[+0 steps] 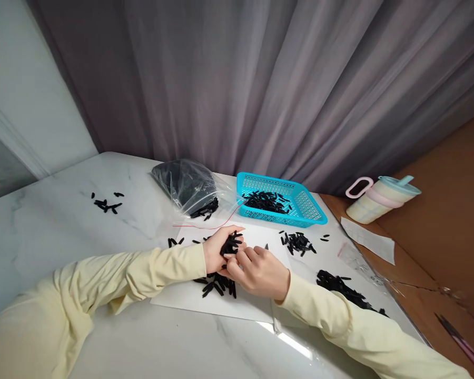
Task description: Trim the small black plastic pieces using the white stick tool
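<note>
My left hand [212, 249], palm up and cupped, holds a handful of small, slim black pieces [231, 242]. Over its fingertips is my right hand [260, 271], thumb and fingers pressed together; whatever they pinch is hidden. Below both hands, a loose pile of the same black pieces [217, 286] lies on a white sheet [174, 295]. Behind them stands a blue plastic basket [316, 213] with many black pieces on its floor. Left of the basket, a clear plastic bag [185, 184] bulges with dark contents, and more pieces lie by its mouth.
Other black pieces form a small heap [298, 242] right of the sheet, a longer heap [342, 289] near my right sleeve, and a scatter [107, 205] at far left. A tumbler [375, 202], white paper [369, 239] and scissors [460, 342] rest on the brown surface at right.
</note>
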{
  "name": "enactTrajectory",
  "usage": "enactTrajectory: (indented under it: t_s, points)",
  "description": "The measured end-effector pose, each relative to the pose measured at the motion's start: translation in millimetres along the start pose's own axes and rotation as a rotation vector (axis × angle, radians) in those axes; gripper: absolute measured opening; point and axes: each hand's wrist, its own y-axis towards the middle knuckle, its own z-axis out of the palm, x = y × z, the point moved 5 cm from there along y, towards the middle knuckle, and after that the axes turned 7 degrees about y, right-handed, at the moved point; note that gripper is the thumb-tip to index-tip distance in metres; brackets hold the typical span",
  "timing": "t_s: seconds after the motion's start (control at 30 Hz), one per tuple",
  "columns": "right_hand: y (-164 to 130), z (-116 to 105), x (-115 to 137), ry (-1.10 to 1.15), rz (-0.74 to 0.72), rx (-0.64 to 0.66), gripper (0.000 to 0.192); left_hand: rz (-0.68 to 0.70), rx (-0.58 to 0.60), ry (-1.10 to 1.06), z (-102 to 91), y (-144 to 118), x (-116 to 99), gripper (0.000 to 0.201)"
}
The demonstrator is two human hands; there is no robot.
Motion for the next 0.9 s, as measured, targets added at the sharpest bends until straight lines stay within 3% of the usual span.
enactTrajectory:
  t_s: [0.13, 0.3, 0.57, 0.7, 0.83, 0.9]
  points:
    - [1.5, -6.2, 4.7, -0.044, 0.017, 0.088, 0.018, -0.026, 0.026, 0.002, 0.1, 0.0, 1.8, 0.037]
    - [5.3, -8.1, 12.0, -0.101, 0.031, 0.318, 0.01, -0.042, 0.03, -0.012, 2.7, -2.8, 3.4, 0.034]
    - [7.9, -14.3, 11.4, 0.067, 0.081, 0.279, 0.013, -0.03, 0.025, -0.07, 2.9, -2.8, 3.4, 0.028]
    - [-1.9, -20.1, 3.7, 0.514, 0.282, 0.25, 0.023, -0.008, 0.025, -0.076, 6.0, -4.7, 0.2, 0.025]
    - [-25.6, -8.7, 11.4, 1.377, 0.787, 0.404, 0.026, 0.013, 0.037, -0.061, 7.7, -6.3, -2.4, 0.023]
    - [-37.3, -2.3, 20.6, 1.794, 1.073, 0.415, 0.026, 0.014, 0.037, -0.046, 7.4, -5.8, -1.3, 0.021]
